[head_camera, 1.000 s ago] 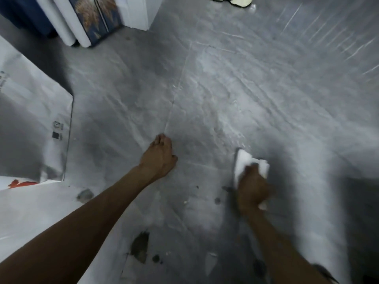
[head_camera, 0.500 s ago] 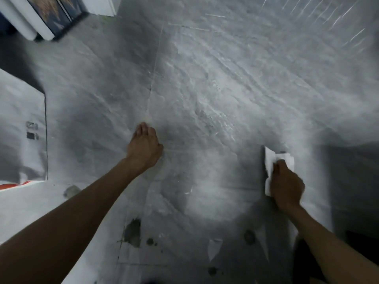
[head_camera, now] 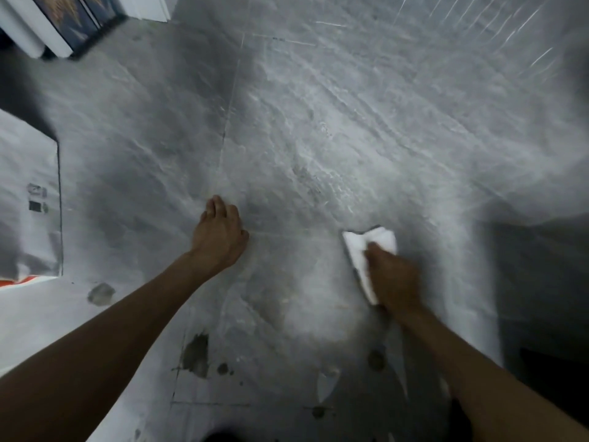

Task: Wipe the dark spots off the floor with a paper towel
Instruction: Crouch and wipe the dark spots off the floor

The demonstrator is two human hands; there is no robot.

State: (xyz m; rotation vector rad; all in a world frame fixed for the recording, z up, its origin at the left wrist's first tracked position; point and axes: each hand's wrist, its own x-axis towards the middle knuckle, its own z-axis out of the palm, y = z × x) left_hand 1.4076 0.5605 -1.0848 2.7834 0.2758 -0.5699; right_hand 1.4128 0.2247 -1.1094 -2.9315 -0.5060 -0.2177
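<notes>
My right hand (head_camera: 393, 277) presses a folded white paper towel (head_camera: 361, 252) flat onto the grey tiled floor (head_camera: 318, 138). My left hand (head_camera: 218, 237) rests palm-down on the floor to the left, fingers together, holding nothing. Dark spots sit nearer to me: a large smudge (head_camera: 196, 352), a small dot (head_camera: 222, 368) beside it, a round spot (head_camera: 376, 360) under my right forearm, and another spot (head_camera: 318, 411) lower down. A grey blotch (head_camera: 101, 294) lies at the left.
A white sheet or panel (head_camera: 28, 202) with small printed marks lies on the floor at the left. Framed boards (head_camera: 63, 20) lean at the top left. A dark shadowed area (head_camera: 541, 298) fills the right side.
My right hand slid the paper towel right across the floor, then back a little to the left. My left hand stayed planted; the view shifted slightly.
</notes>
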